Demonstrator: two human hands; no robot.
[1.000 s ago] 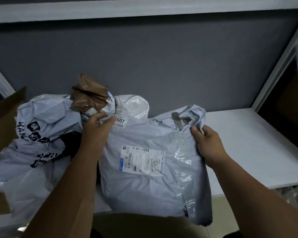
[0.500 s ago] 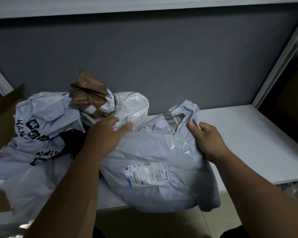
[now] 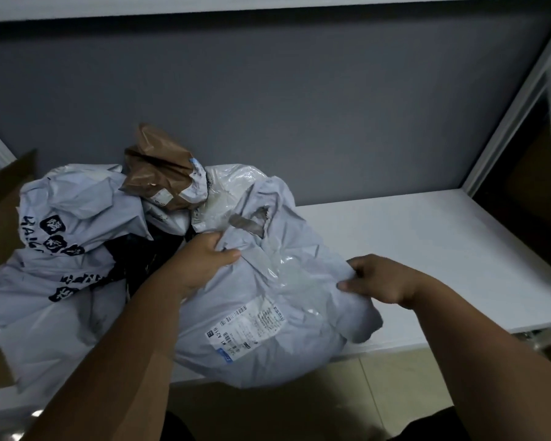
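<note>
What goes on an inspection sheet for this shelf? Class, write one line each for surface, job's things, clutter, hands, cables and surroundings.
Surface: white shelf, bare on its right part, parcels piled on the left.
Job's things: grey parcel, crumpled, torn near the top, label facing up, its lower part hanging over the shelf's front edge.
Clutter: printed bag, brown parcel on top of the pile, clear bag behind, cardboard box at far left.
Hands: left hand grips the grey parcel's upper left; right hand pinches its right edge.
Cables: nothing seen.
Surroundings: grey wall behind, white post at right, floor below.
</note>
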